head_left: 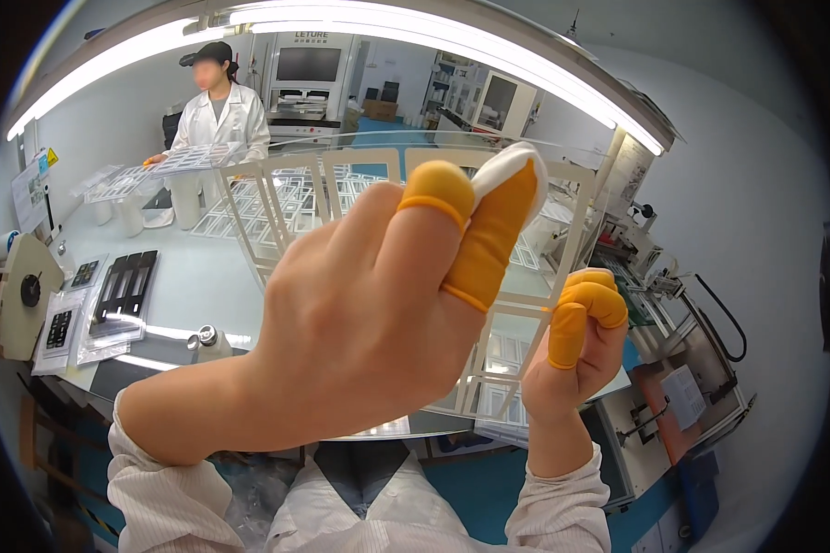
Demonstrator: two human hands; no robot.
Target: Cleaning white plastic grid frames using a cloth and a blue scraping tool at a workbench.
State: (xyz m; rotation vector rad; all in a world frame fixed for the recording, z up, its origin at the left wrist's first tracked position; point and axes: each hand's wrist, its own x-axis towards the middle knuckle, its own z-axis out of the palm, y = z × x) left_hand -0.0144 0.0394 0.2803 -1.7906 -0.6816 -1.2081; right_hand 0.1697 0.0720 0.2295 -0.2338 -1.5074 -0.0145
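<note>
My left hand (369, 304) is raised close to the camera, with orange finger cots on its thumb and a finger. A small white wipe (526, 157) is wrapped at the tip of one covered finger and pinched there. Behind this hand stands a clear panel (576, 221) with cream-white frame outlines, tilted upright over the table. Its right edge is gripped by my right hand (586, 327), whose curled fingers also wear orange cots. Much of the panel is hidden by my left hand, and I cannot tell whether the wipe touches it.
Many white-framed panels lie on the glass-topped table (189, 276). A small metal-topped bottle (210, 341) stands at the front left, near black parts in clear bags (124, 286). Across the table a person in a white coat (219, 115) handles similar panels. Equipment (669, 387) stands at right.
</note>
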